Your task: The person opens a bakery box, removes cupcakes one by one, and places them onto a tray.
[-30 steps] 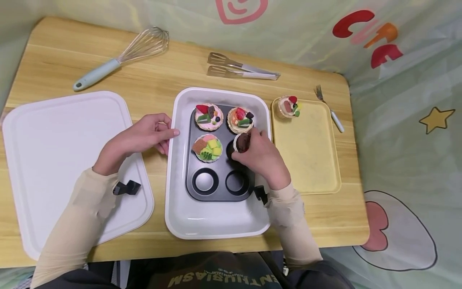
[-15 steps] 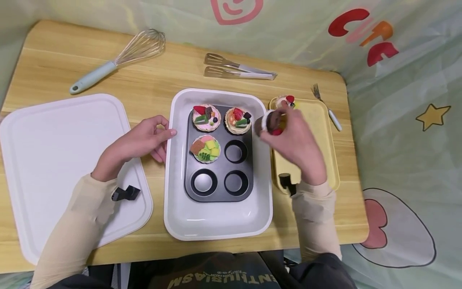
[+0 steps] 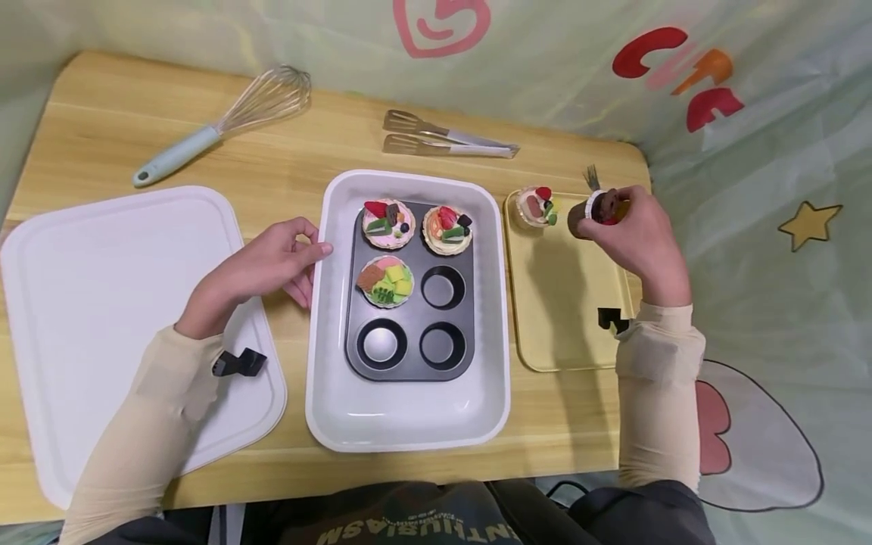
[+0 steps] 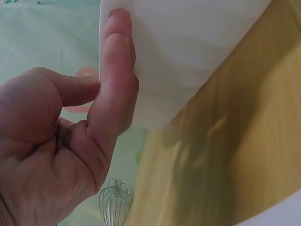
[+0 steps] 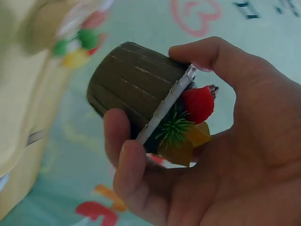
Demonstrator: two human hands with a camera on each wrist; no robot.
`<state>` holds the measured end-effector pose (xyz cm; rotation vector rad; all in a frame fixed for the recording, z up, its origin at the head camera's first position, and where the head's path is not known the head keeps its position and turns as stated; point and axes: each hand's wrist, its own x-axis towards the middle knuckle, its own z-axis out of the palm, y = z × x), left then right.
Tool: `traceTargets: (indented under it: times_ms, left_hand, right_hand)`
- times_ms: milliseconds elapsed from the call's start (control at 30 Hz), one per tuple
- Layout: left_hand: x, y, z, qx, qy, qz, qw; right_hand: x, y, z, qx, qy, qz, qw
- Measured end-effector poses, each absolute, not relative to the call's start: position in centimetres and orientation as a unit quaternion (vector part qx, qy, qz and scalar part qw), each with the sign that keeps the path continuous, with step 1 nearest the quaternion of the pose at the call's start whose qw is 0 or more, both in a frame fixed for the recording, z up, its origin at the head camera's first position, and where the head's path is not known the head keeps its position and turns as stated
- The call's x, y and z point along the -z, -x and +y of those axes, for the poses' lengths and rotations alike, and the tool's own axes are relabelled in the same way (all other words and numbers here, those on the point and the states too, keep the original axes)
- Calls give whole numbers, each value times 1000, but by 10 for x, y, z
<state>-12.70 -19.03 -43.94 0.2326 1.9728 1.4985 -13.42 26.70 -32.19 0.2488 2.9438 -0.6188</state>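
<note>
My right hand (image 3: 643, 235) grips a dark brown cupcake (image 5: 136, 84) topped with a red berry, green sprig and yellow pieces. It is tilted sideways above the far right of the yellow tray (image 3: 565, 303). Another cupcake (image 3: 536, 208) stands in that tray's far left corner. My left hand (image 3: 272, 261) pinches the left wall of a deep white tray (image 3: 409, 424), thumb on the rim and fingers against the outside. Inside it lies a dark muffin tin (image 3: 409, 371). Three fruit-topped cupcakes fill its two far cups and the left middle cup; the other cups are bare.
A flat white tray (image 3: 123, 303) lies at the left, with a whisk (image 3: 218, 129) beyond it. Tongs (image 3: 450, 136) lie at the back of the wooden table (image 3: 559, 424). A fork (image 3: 591, 177) is partly hidden behind my right hand.
My right hand has lifted the brown cupcake out of the right middle cup and carried it right, over the yellow tray. The left hand keeps its hold on the white tray.
</note>
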Motion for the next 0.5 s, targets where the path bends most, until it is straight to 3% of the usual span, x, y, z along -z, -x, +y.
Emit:
traceTargets:
  times_ms: [300, 500]
  left_hand:
    - [438, 125, -191, -577, -83, 748, 318]
    - [438, 124, -190, -578, -85, 747, 317]
  right_hand:
    - [358, 167, 310, 158, -44, 982, 90]
    - [375, 175, 327, 131, -76, 980, 132]
